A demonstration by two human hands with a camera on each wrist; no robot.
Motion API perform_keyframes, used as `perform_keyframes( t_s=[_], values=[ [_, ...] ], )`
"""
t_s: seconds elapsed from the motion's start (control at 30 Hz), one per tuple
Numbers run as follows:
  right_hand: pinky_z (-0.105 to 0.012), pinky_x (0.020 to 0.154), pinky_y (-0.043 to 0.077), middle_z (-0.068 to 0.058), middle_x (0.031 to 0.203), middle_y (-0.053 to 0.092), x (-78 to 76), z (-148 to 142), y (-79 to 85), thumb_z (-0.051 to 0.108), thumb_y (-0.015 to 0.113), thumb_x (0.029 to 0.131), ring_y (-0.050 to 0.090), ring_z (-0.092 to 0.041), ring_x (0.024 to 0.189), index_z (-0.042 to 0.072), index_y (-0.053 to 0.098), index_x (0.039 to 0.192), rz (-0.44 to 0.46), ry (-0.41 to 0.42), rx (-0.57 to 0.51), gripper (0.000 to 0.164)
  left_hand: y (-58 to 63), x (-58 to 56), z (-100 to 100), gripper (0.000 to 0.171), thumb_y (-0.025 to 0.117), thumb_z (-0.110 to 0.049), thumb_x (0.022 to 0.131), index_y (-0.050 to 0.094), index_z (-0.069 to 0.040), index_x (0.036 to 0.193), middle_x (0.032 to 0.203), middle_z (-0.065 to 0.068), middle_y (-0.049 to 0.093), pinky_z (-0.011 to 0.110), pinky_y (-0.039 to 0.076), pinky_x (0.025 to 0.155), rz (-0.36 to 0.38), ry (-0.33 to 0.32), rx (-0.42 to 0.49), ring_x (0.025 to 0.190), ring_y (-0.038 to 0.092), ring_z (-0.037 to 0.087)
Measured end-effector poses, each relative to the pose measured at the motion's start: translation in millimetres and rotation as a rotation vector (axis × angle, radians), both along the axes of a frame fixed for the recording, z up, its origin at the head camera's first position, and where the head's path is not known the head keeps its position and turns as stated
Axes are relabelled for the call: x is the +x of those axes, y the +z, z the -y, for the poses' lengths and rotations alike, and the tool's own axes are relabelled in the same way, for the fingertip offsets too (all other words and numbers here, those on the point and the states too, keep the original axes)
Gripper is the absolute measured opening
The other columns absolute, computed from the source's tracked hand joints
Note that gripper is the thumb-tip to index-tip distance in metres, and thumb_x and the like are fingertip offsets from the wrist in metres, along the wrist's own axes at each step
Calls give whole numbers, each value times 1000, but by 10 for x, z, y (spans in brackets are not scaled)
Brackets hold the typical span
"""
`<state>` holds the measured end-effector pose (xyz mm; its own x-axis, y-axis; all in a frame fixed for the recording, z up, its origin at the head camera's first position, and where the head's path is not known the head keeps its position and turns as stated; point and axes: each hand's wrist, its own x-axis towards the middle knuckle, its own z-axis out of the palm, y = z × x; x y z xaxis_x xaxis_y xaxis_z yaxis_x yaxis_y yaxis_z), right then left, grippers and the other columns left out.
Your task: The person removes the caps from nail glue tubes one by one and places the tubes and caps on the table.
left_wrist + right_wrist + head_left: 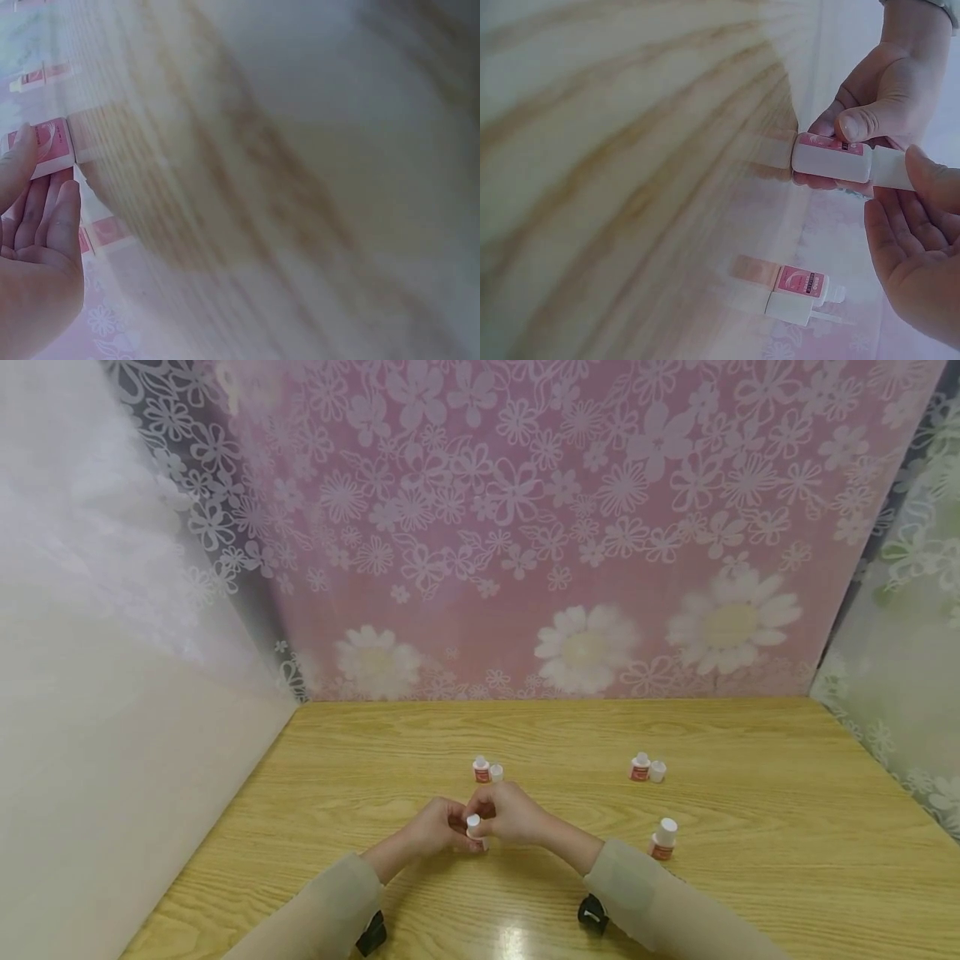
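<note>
Between both hands stands a small white bottle (829,161) with a pinkish-red label, its base at the table. My left hand (435,828) holds the bottle's body, the thumb lying over the label in the right wrist view. My right hand (513,814) pinches the white cap (891,166) between thumb and fingers. That cap sits at the bottle's top end. Just beyond the hands, an uncapped bottle (482,771) of the same kind stands beside its loose white cap (497,773).
At the back right, another uncapped bottle (640,768) has a white cap (657,771) next to it. A capped bottle (663,842) stands nearer, by the right forearm. The wooden table (360,743) meets a flowered pink backdrop (465,643) behind and pale side panels.
</note>
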<state>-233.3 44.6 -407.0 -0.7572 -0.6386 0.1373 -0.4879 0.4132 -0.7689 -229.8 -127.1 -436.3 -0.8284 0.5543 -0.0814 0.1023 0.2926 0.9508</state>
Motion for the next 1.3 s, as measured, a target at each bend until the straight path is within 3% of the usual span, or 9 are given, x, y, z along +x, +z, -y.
perform_keyframes(
  t_s=[0.17,0.43,0.63,0.73,0.87,1.13,1.3],
  values=[
    [-27,70,47,-1,84,64,-3,-5,5,0,68,75,59,-17,84,3,66,85,28,16,-7,11,5,4,3,19,67,9,71,64,9,89,81,20,65,30,49,66,2,-7,10,74,63,20],
    [-27,72,47,-4,88,64,1,-14,17,0,66,77,59,-19,87,2,66,88,71,19,-27,11,21,4,2,20,66,10,72,63,10,91,82,22,64,33,49,66,27,-9,35,76,63,25],
    [-29,74,47,-4,89,64,19,-15,23,0,65,77,59,-19,88,2,65,89,29,26,-35,13,21,-5,3,19,66,10,72,63,11,90,81,21,64,30,49,65,17,-12,30,75,63,22],
    [-32,74,47,-2,87,63,36,-8,20,0,66,74,59,-18,86,3,64,88,-18,10,-29,14,2,-21,7,18,66,10,71,63,12,88,80,19,65,28,49,64,-1,-7,19,74,63,18],
    [-27,67,46,3,77,61,50,2,17,5,71,71,56,-12,75,6,60,84,-33,-36,-20,17,1,-19,8,14,67,11,71,62,12,84,78,18,65,23,47,60,-19,9,-1,72,62,15],
    [-21,55,43,7,66,56,64,22,-12,8,76,67,50,-4,61,6,56,76,-58,-79,-34,22,219,116,-17,8,63,14,72,59,15,80,76,21,64,22,46,59,-14,24,-15,70,62,19],
    [-21,52,42,7,64,55,68,25,-20,7,76,66,49,-4,59,5,56,74,-74,-88,-39,22,197,101,-16,8,60,17,71,58,17,79,75,18,64,25,47,60,3,23,1,71,62,21]
  ],
)
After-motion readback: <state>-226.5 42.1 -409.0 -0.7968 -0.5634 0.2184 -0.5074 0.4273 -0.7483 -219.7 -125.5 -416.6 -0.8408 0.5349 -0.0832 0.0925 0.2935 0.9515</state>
